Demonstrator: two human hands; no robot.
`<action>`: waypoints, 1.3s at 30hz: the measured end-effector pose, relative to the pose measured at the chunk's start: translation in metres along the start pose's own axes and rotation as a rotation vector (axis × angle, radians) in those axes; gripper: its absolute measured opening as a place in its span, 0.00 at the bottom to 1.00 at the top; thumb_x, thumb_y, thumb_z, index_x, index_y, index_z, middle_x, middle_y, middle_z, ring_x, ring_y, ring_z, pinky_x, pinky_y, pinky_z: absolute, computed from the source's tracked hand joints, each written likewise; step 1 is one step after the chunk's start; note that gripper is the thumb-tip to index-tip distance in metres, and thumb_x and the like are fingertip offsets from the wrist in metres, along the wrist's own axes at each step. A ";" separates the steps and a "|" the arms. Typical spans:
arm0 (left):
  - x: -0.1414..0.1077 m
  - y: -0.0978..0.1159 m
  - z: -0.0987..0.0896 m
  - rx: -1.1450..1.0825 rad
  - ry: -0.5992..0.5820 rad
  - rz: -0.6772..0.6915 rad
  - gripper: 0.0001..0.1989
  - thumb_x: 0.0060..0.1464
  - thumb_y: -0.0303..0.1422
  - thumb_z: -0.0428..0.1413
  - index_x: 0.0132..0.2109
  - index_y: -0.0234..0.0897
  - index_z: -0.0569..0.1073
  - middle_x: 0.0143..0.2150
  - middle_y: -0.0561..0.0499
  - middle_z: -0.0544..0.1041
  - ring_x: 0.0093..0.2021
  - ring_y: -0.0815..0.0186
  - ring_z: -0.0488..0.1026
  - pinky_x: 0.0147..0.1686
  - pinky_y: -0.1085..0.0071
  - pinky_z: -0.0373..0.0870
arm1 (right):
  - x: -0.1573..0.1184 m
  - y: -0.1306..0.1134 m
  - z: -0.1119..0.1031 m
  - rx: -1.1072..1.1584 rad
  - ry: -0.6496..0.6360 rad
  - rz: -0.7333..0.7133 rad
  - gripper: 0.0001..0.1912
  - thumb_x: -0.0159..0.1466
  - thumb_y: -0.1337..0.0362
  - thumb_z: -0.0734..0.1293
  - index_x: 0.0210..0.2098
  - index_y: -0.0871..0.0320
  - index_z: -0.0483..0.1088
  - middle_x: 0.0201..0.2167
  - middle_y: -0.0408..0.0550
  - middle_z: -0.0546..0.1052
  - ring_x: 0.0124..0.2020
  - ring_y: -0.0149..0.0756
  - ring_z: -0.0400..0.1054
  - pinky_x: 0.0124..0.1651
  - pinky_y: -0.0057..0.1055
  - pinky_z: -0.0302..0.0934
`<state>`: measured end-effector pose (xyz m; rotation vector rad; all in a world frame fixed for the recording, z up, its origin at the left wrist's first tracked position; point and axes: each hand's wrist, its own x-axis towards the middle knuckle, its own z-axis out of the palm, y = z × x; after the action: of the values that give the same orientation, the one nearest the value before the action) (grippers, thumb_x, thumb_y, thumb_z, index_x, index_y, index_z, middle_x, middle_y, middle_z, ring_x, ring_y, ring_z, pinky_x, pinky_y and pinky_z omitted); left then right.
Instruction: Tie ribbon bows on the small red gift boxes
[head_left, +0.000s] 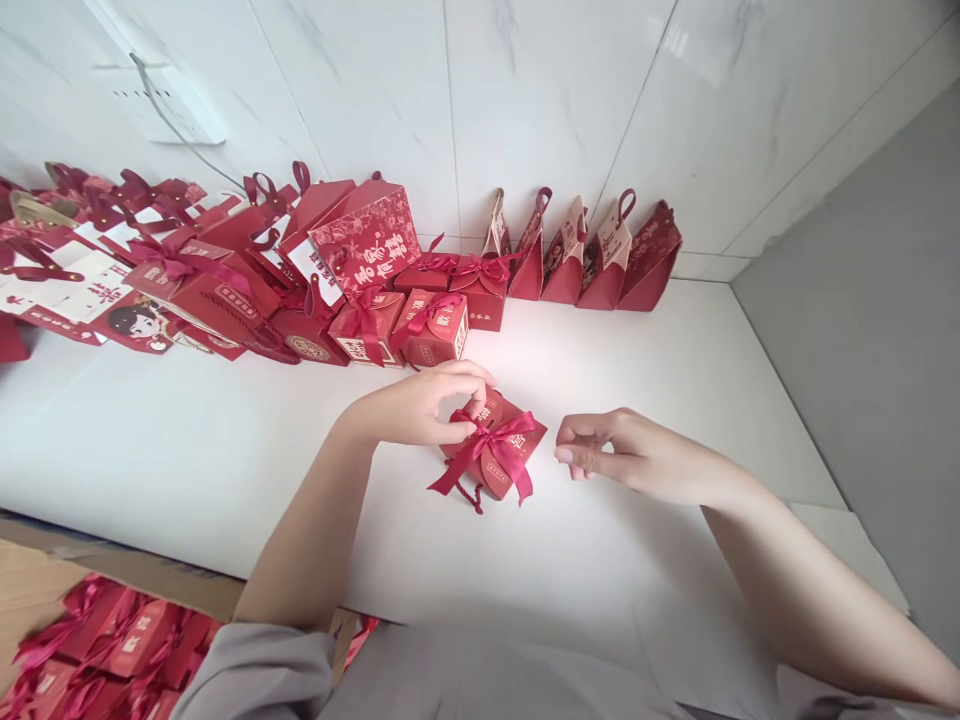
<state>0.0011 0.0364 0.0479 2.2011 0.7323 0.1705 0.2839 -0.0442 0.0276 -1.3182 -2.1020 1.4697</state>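
Observation:
A small red gift box (494,478) with pale printed characters sits on the white tabletop in front of me. Its crimson ribbon (492,440) is tied in a bow on top, with tails spreading over the sides, and a twisted dark red cord (474,497) trails from its near side. My left hand (442,400) is at the box's upper left, thumb and fingers pinched on a loop of the bow. Just right of the box, apart from it, hovers my right hand (611,452), its fingers curled against the thumb with nothing visible in them.
Behind the box stand several ribboned red boxes (433,330) and a row of wedge-shaped boxes (596,255) along the tiled wall. More red and white gift bags (67,275) crowd the left. A carton at lower left holds several red boxes (139,640). A grey panel (870,270) bounds the right.

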 end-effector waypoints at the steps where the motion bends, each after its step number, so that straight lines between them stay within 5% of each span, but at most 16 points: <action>1: 0.001 0.000 -0.001 -0.004 -0.006 0.002 0.01 0.52 0.29 0.57 0.33 0.38 0.71 0.57 0.46 0.71 0.59 0.54 0.69 0.56 0.61 0.67 | 0.000 0.002 0.003 0.023 -0.015 0.023 0.18 0.69 0.48 0.60 0.33 0.53 0.71 0.29 0.44 0.78 0.31 0.35 0.69 0.35 0.31 0.61; 7: -0.006 -0.010 0.000 -0.034 0.041 -0.026 0.09 0.55 0.38 0.59 0.31 0.39 0.75 0.62 0.47 0.68 0.64 0.52 0.64 0.62 0.58 0.61 | -0.003 0.014 0.033 0.196 -0.044 0.096 0.21 0.68 0.44 0.59 0.39 0.54 0.73 0.20 0.39 0.67 0.20 0.31 0.62 0.27 0.29 0.54; 15: -0.015 -0.023 0.005 -0.094 0.087 -0.029 0.12 0.51 0.37 0.64 0.40 0.40 0.72 0.65 0.45 0.65 0.65 0.51 0.62 0.64 0.52 0.58 | -0.007 0.024 0.059 0.231 0.099 0.125 0.20 0.70 0.46 0.58 0.39 0.54 0.73 0.32 0.44 0.73 0.33 0.35 0.66 0.36 0.31 0.58; 25: -0.011 -0.021 0.018 -0.171 0.126 -0.005 0.10 0.53 0.34 0.61 0.28 0.37 0.69 0.65 0.45 0.65 0.67 0.50 0.59 0.67 0.49 0.54 | 0.004 0.045 0.084 0.375 0.193 0.095 0.20 0.69 0.46 0.59 0.34 0.55 0.70 0.32 0.45 0.73 0.35 0.36 0.65 0.41 0.33 0.60; 34: -0.012 -0.027 0.019 -0.296 0.088 0.073 0.08 0.54 0.36 0.62 0.29 0.39 0.77 0.66 0.48 0.65 0.70 0.52 0.55 0.69 0.53 0.51 | 0.004 0.037 0.084 0.463 0.184 0.041 0.19 0.70 0.48 0.59 0.34 0.56 0.69 0.32 0.45 0.72 0.35 0.36 0.64 0.41 0.32 0.59; 39: -0.008 -0.029 0.023 -0.353 0.116 0.061 0.15 0.59 0.37 0.57 0.25 0.37 0.75 0.65 0.48 0.67 0.68 0.52 0.59 0.69 0.53 0.52 | 0.005 0.020 0.094 0.531 0.251 -0.016 0.19 0.69 0.48 0.60 0.33 0.55 0.69 0.27 0.42 0.66 0.30 0.34 0.58 0.35 0.31 0.54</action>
<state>-0.0105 0.0318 0.0119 1.8883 0.6435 0.4279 0.2310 -0.0964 -0.0340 -1.1923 -1.4287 1.6067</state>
